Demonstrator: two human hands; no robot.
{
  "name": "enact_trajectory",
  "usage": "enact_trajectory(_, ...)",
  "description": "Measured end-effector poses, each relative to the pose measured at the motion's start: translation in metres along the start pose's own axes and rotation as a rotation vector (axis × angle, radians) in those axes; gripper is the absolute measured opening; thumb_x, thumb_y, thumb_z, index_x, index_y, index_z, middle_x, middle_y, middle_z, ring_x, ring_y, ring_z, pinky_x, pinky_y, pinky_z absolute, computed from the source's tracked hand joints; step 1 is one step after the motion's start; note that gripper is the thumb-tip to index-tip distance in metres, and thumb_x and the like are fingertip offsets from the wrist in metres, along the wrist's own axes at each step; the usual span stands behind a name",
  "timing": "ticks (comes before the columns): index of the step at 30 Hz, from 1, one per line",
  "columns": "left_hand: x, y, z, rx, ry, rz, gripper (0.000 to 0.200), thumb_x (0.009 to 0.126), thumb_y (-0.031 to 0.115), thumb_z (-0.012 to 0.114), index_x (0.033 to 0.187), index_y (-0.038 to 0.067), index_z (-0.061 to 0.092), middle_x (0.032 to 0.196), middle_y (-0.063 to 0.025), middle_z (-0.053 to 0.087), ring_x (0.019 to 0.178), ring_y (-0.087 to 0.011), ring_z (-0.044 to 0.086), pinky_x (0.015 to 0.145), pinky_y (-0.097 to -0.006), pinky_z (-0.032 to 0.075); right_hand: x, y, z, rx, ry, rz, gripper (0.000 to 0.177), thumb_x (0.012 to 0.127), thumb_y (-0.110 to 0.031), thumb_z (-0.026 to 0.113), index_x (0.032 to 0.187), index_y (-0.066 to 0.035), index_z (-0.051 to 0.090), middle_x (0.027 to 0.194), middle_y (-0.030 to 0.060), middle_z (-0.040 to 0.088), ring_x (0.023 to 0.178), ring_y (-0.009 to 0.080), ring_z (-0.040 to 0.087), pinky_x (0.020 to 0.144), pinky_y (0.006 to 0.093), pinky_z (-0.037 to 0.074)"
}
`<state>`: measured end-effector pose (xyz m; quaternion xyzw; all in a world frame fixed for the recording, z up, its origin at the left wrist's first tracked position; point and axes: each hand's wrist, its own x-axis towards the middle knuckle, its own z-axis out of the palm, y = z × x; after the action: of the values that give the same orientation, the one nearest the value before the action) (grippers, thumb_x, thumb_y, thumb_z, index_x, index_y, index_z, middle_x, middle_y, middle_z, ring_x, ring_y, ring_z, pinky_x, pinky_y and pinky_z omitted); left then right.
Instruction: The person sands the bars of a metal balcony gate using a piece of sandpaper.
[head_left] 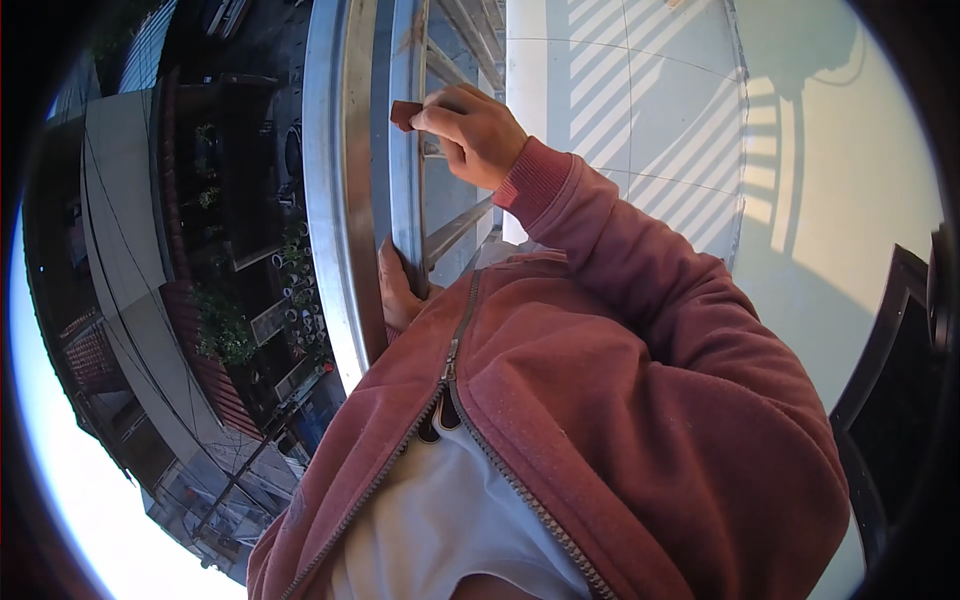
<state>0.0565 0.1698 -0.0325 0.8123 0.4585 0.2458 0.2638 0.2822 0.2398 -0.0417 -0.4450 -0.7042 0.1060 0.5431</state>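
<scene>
My right hand pinches a small reddish-brown piece between thumb and fingers. That piece lies against the inner metal bar of a railing. Lower on the same bar, close to my jacket, my left hand is wrapped round the metal; the bar and the jacket partly hide its fingers. A wider, shiny metal rail runs alongside, to the left of the inner bar. Brownish marks show near the top of the inner bar.
Slanted metal bars branch off to the right of the railing. Beyond it, far below, are roofs, potted plants and wires. A tiled floor with striped shadows, a pale wall and a dark-framed object lie right.
</scene>
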Motion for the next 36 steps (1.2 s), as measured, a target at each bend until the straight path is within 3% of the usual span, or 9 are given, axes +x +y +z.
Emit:
enact_trajectory(2,-0.003,0.0,-0.005,0.064,-0.049,-0.097,0.064,0.068,0.015,0.071,0.121,0.0,0.039,0.088,-0.0111,0.062,0.074,-0.0199,0.063,0.059,-0.0282,0.049,0.008,0.007,0.001,-0.041,0.106,-0.006,0.031,0.065,0.012,0.059,0.089,-0.007,0.057,0.087,0.0069,0.059,0.077,0.0254,0.057,0.064,0.0336,0.05)
enact_trajectory(4,-0.005,-0.012,-0.007,0.062,-0.131,-0.132,0.064,0.069,0.017,0.071,0.121,0.001,0.039,0.09,-0.0102,0.062,0.076,-0.0179,0.062,0.059,-0.0268,0.048,-0.003,-0.016,0.002,0.02,-0.024,-0.133,0.027,0.065,0.009,0.06,0.084,-0.01,0.058,0.087,0.0039,0.059,0.081,0.0229,0.057,0.067,0.0322,0.05)
enact_trajectory(9,0.0,0.001,-0.006,-0.027,-0.085,-0.132,0.07,0.067,0.023,0.077,0.121,0.002,0.038,0.095,-0.0086,0.061,0.073,-0.0147,0.06,0.056,-0.024,0.046,0.003,0.012,-0.005,-0.013,0.054,0.025,0.027,0.071,0.009,0.059,0.091,-0.009,0.059,0.088,0.0068,0.06,0.073,0.0239,0.06,0.063,0.0301,0.052)
enact_trajectory(12,-0.004,-0.011,-0.006,0.015,-0.132,-0.139,0.072,0.066,0.022,0.077,0.123,0.002,0.037,0.097,-0.0085,0.06,0.074,-0.0147,0.06,0.057,-0.0241,0.047,-0.012,-0.004,0.004,0.087,0.005,-0.165,0.025,0.071,0.008,0.06,0.09,-0.008,0.059,0.087,0.0068,0.06,0.075,0.0239,0.06,0.064,0.031,0.052)
enact_trajectory(16,0.001,0.008,-0.008,-0.045,-0.069,-0.16,0.071,0.066,0.02,0.077,0.122,0.003,0.038,0.094,-0.008,0.061,0.076,-0.0145,0.061,0.059,-0.0235,0.047,0.001,0.013,-0.001,0.0,0.06,-0.045,0.025,0.067,0.008,0.06,0.085,-0.009,0.058,0.089,0.0045,0.061,0.082,0.0224,0.06,0.066,0.0323,0.052)
enact_trajectory(21,0.004,0.007,-0.01,-0.059,-0.154,-0.217,0.072,0.067,0.02,0.076,0.125,0.004,0.036,0.097,-0.0084,0.061,0.077,-0.0153,0.061,0.06,-0.0235,0.047,-0.008,0.009,0.0,0.077,0.053,-0.133,0.026,0.067,0.009,0.059,0.086,-0.009,0.057,0.083,0.0039,0.06,0.078,0.0232,0.06,0.06,0.0329,0.051)
enact_trajectory(28,0.005,0.003,-0.011,-0.016,-0.201,-0.262,0.069,0.069,0.012,0.071,0.127,0.004,0.034,0.105,-0.0086,0.059,0.08,-0.0168,0.062,0.061,-0.0249,0.048,-0.019,-0.016,0.004,0.177,0.005,0.088,0.012,0.075,0.002,0.063,0.083,-0.006,0.061,0.073,0.007,0.059,0.064,0.0193,0.061,0.056,0.029,0.05)
enact_trajectory(31,0.0,0.004,-0.012,-0.012,-0.19,-0.226,0.063,0.071,0.002,0.062,0.126,0.004,0.033,0.106,-0.01,0.058,0.082,-0.019,0.063,0.065,-0.0265,0.05,-0.003,-0.002,0.014,0.455,0.289,0.677,0.008,0.08,0.002,0.059,0.086,-0.002,0.059,0.08,0.0052,0.063,0.07,0.0085,0.059,0.063,0.0231,0.049)
enact_trajectory(36,0.01,0.009,-0.017,0.001,-0.221,-0.216,0.063,0.069,0.001,0.06,0.126,0.002,0.033,0.106,-0.0099,0.058,0.081,-0.0193,0.063,0.066,-0.0273,0.05,-0.011,-0.029,0.018,0.642,0.137,0.889,0.013,0.079,-0.001,0.062,0.091,0.002,0.056,0.082,0.0073,0.062,0.073,0.0093,0.058,0.068,0.0216,0.048)
